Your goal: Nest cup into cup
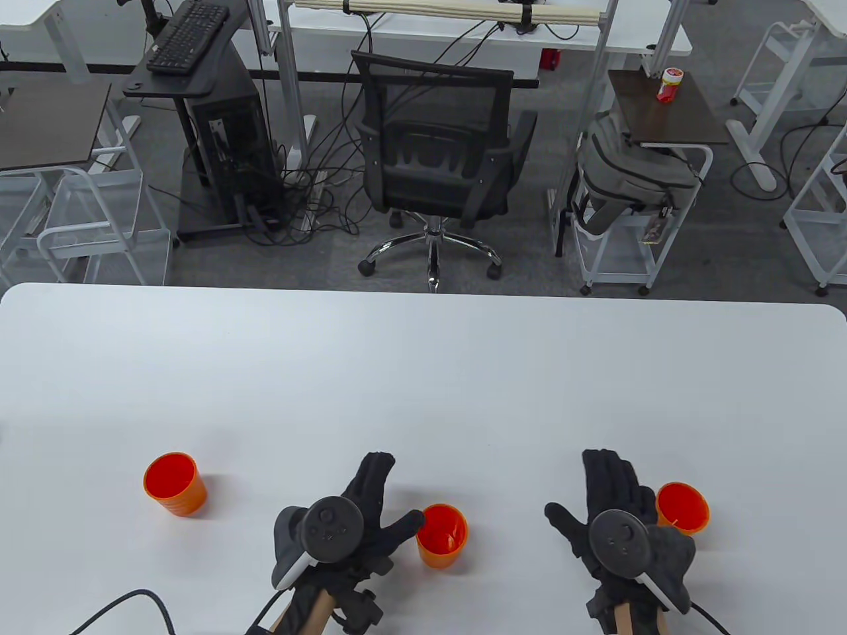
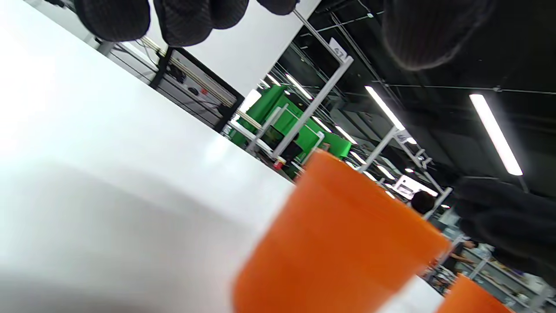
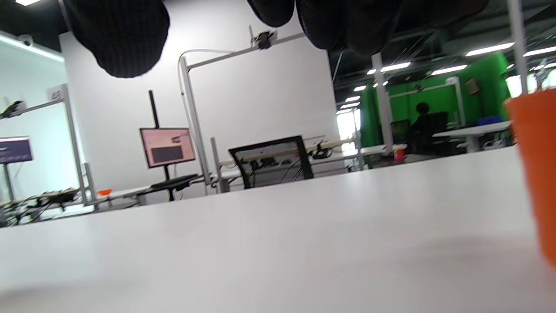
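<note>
Three orange cups stand upright and apart on the white table (image 1: 423, 370): a left cup (image 1: 174, 484), a middle cup (image 1: 442, 536) and a right cup (image 1: 683, 507). My left hand (image 1: 394, 499) lies open just left of the middle cup, its thumb at the cup's rim; I cannot tell if it touches. The middle cup looms close in the left wrist view (image 2: 343, 243), with the right cup (image 2: 469, 298) behind. My right hand (image 1: 578, 486) lies open and flat just left of the right cup, which shows at the right wrist view's edge (image 3: 536, 174). Neither hand holds anything.
Beyond the table's far edge stand a black office chair (image 1: 440, 159), a computer stand (image 1: 212, 132) and white carts (image 1: 628, 198). A black cable (image 1: 132, 602) lies at the front left of the table.
</note>
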The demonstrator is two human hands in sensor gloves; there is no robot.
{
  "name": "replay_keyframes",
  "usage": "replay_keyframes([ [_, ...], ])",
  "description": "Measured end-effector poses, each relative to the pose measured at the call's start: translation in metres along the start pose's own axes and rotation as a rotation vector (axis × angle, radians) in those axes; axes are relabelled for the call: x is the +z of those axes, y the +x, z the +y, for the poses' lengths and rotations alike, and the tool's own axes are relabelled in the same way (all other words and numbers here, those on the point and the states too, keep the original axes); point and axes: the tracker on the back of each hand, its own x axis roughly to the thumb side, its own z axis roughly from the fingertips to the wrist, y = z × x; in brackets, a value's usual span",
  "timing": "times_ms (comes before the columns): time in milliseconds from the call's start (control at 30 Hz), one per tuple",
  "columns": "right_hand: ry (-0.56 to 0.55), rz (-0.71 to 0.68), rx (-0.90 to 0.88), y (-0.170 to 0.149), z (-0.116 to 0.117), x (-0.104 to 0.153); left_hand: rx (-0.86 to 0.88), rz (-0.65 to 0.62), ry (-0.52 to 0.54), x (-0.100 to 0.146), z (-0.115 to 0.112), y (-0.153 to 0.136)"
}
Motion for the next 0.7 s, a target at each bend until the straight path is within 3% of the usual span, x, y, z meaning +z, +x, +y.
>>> replay_keyframes([
  [133,-0.067,0.135,-0.027,-0.033,-0.013,0.002,-0.017,0.066,0.016,-0.001,0.004,-0.018],
  [367,0.036,0.386,-0.034,-0.084,-0.004,0.004,-0.031,0.118,0.021,-0.001,0.006,-0.031],
  [700,0.114,0.539,-0.113,-0.116,0.014,0.007,-0.046,0.135,0.02,0.0,0.007,-0.033],
])
